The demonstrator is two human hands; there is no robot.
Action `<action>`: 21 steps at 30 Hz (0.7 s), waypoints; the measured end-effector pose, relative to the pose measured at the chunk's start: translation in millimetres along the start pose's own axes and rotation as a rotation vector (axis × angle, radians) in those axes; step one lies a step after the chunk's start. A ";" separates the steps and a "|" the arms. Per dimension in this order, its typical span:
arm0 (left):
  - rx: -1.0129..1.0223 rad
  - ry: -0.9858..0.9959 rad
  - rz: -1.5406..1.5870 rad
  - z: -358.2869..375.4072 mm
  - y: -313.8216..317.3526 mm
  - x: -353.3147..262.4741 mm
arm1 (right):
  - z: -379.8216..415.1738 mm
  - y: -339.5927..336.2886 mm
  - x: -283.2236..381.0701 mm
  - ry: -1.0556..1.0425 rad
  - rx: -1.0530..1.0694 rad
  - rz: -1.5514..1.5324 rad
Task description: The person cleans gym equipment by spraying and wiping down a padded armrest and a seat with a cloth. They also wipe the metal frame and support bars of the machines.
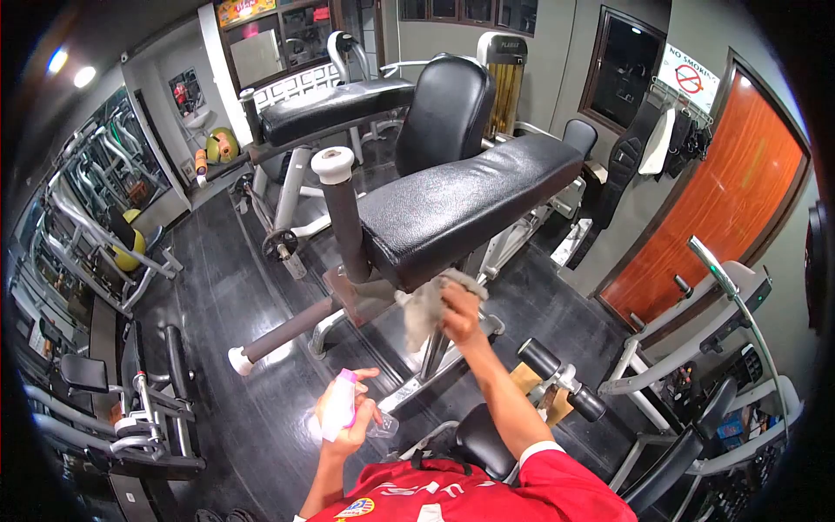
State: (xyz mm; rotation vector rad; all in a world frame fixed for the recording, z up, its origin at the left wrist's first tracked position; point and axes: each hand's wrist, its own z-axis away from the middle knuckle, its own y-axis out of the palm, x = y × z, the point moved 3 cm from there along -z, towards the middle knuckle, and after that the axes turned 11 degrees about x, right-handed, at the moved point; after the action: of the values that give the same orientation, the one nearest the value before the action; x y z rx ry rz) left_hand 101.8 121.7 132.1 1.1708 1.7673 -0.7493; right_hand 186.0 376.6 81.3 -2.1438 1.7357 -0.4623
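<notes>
Fingers of my left hand (350,426) are wrapped round a spray bottle (340,405) with a pink and white top and a clear body, low in the view. Bunched in my right hand (461,313) is a grey cloth (424,311), held just under the near end of a black padded bench arm (470,204). Whether the cloth touches the machine's frame there I cannot tell. Left of the cloth stand a dark grip post (345,209) with a white cap and a brown foam-covered bar (287,335).
A black backrest (446,109) rises behind the pad. Dark rollers (561,378) lie right of my right forearm. More machines stand at the left (139,426) and right (731,339). An orange door (722,200) is at the right wall.
</notes>
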 end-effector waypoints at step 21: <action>0.117 -0.120 -0.043 7.1 34.4 16.3 | 62.7 -108.6 -201.9 0.992 -0.789 -0.031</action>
State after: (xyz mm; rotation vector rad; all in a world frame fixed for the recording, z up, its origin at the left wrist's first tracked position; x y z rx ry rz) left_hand 133.0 135.4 113.7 1.1433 1.6716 -0.9404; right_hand 268.5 599.0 68.1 -2.6894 2.7606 -1.1478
